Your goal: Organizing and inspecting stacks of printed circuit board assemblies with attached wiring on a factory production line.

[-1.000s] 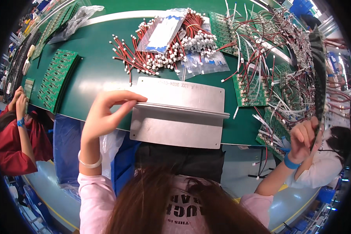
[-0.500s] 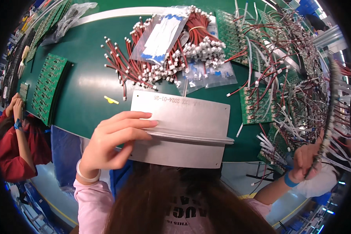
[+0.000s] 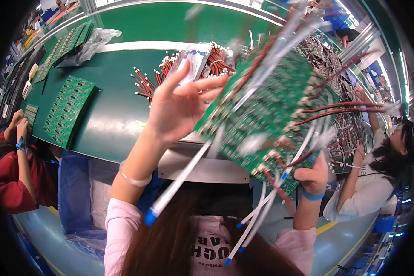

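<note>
My right hand (image 3: 315, 177) grips a green circuit board panel (image 3: 273, 103) by its lower right corner, thumb on the near face. The panel is held tilted above the table, slightly blurred. Red-black wires and white flat cables with blue ends (image 3: 181, 179) stick out from it and dangle. At the panel's left edge is my left hand (image 3: 177, 108), palm showing and fingers stretched out; whether the fingertips touch the panel is unclear. Below, a grey metal plate (image 3: 202, 171) lies at the table's near edge, partly covered by the panel.
Bundled red-black wires (image 3: 218, 60) and a clear bag (image 3: 198, 60) lie behind my left hand. Green boards (image 3: 71, 110) are stacked on the left, near a brush (image 3: 30, 80). More wired boards (image 3: 349, 133) are heaped right. People sit on both sides.
My right hand has brought the wired panel from the far right to over the metal plate. My left hand has lifted off the plate and opened beside the panel. The view has shifted.
</note>
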`<control>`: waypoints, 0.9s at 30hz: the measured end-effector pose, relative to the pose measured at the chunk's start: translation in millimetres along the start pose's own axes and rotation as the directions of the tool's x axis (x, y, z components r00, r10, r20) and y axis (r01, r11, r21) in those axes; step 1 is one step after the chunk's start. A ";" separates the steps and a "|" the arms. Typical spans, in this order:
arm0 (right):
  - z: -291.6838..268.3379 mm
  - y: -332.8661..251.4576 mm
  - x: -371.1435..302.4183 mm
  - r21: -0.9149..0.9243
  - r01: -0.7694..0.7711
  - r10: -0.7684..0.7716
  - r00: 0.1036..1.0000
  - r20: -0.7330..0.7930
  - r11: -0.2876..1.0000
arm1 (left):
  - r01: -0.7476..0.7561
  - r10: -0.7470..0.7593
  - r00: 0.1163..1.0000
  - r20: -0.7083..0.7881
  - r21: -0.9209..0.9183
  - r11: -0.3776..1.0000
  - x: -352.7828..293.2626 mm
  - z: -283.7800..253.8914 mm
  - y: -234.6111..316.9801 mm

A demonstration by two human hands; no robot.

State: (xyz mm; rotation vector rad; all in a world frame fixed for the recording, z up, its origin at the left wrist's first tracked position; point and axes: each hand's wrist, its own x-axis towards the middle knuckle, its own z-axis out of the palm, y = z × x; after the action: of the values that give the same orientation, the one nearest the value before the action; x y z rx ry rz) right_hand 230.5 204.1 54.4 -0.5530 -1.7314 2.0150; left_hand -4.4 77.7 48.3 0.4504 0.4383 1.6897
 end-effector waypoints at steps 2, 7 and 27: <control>7.9 -9.5 6.6 -0.050 -0.113 0.120 0.975 0.190 0.992 | 0.140 -0.135 0.986 0.093 -0.051 0.989 -4.2 -29.9 -6.8; 2.5 3.4 17.0 -0.114 -0.012 0.053 0.930 0.363 0.993 | -0.110 0.134 0.975 -0.177 0.139 0.984 -27.7 -9.5 -27.5; 23.9 55.1 33.8 -0.132 0.082 -0.104 0.981 -0.164 0.988 | 0.050 0.275 0.828 -0.489 0.553 0.831 -40.1 -9.6 -59.0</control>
State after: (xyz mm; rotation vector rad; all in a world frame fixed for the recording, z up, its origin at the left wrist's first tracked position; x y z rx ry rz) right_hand 185.9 195.9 2.4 -0.6523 -1.7528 1.7503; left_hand 46.1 47.0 7.2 0.3923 1.3807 1.7904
